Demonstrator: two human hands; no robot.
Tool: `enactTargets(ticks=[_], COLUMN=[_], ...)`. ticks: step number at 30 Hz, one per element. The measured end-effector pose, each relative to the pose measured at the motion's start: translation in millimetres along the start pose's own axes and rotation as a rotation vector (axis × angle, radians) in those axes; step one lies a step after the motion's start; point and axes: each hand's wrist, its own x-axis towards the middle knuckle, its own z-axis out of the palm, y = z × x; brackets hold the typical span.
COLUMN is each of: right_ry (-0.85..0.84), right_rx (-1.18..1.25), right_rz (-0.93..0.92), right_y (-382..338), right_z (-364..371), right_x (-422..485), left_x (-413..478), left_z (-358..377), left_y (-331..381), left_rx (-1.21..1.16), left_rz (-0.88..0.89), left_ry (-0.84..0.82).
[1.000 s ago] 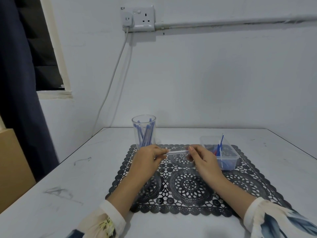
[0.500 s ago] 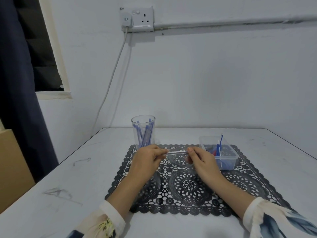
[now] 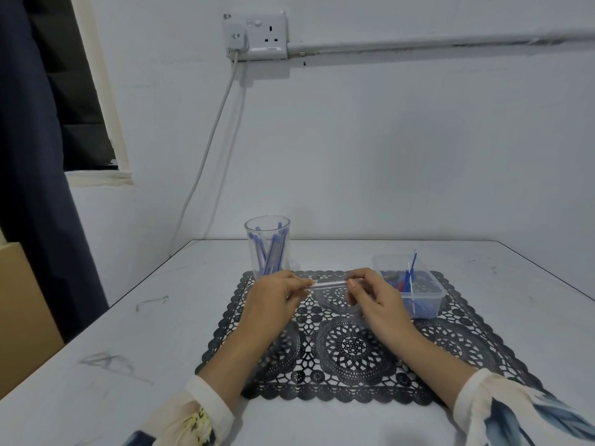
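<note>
Hardly anything has shifted: my left hand (image 3: 273, 304) and right hand (image 3: 375, 300) pinch the clear pen barrel (image 3: 328, 284) by its ends, level between the fingers above the lace mat (image 3: 354, 349). I judge a slack pinch could drop it; a jerk may topple the glass of pens (image 3: 268, 246) just beyond.

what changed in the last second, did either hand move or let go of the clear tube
Nothing visibly changed. The left hand and right hand still pinch the ends of the clear tube above the black mat; the glass of pens and the plastic tub stayed put.
</note>
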Motion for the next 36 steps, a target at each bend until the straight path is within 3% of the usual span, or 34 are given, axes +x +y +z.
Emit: enactTargets(ticks=[6, 12, 22, 32, 36], right_ry=[0.026, -0.025, -0.030, -0.105, -0.081], right_rx=[-0.133, -0.069, -0.304, 0.063, -0.051], right_rz=[-0.020, -0.025, -0.128, 0.161, 0.096], right_y=[3.4, 1.5, 3.1, -8.0, -6.2], right_z=[-2.5, -0.9, -0.3, 5.3, 6.2], right_x=[2.2, 0.1, 1.8, -0.4, -2.9], left_x=[-1.0, -0.5, -1.2, -0.7, -0.3], left_z=[1.2, 1.5, 0.7, -0.5, 1.6], left_y=[0.8, -0.6, -0.7, -0.6, -3.3], left_rx=[0.008, 0.009, 0.034, 0.081, 0.060], left_rz=[0.038, 0.017, 0.072, 0.166, 0.168], left_ry=[0.023, 0.014, 0.098, 0.175, 0.193])
